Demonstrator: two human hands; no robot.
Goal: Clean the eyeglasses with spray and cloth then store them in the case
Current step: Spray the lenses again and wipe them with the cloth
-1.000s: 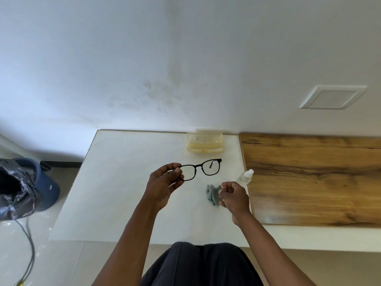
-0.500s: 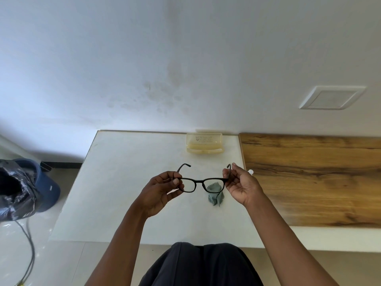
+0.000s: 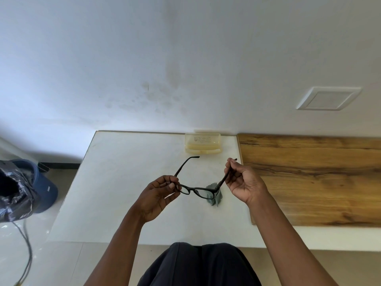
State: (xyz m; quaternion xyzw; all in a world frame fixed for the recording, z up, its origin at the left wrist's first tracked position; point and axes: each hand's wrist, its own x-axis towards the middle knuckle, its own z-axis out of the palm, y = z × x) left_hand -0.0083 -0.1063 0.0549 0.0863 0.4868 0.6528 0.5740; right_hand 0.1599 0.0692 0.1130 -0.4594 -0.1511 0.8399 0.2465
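**Black frames held open above a white table**

Black and matte, the glasses [image 3: 198, 187] hang in the air over the table [image 3: 115, 182], both temples unfolded and pointing away from the person toward the wall. Their frame is thin and rectangular with rounded corners, the lenses clear. The left hand [image 3: 158, 198] pinches the frame's left corner between thumb and curled fingertips. The right hand [image 3: 244, 183] has its fingers curled round the right temple, whose hooked tip pokes out above the fingers.

Directly below the glasses, partly seen through a lens, a crumpled grey-green cloth [image 3: 214, 198] with a zigzag edge lies on the smooth, pale tabletop. Farther back, against the wall, sits the case [image 3: 203, 143]: a translucent yellowish plastic box, oblong with rounded ends, printed lettering on its upright lid too small to read.

Beside the white surface on the right lies a wood board [image 3: 313, 180] with dark, streaky grain. A square white plate [image 3: 327, 98] is set in the wall. On the tiled floor at left stands a blue bin [image 3: 44, 186] lined with a crinkled black bag [image 3: 14, 193].
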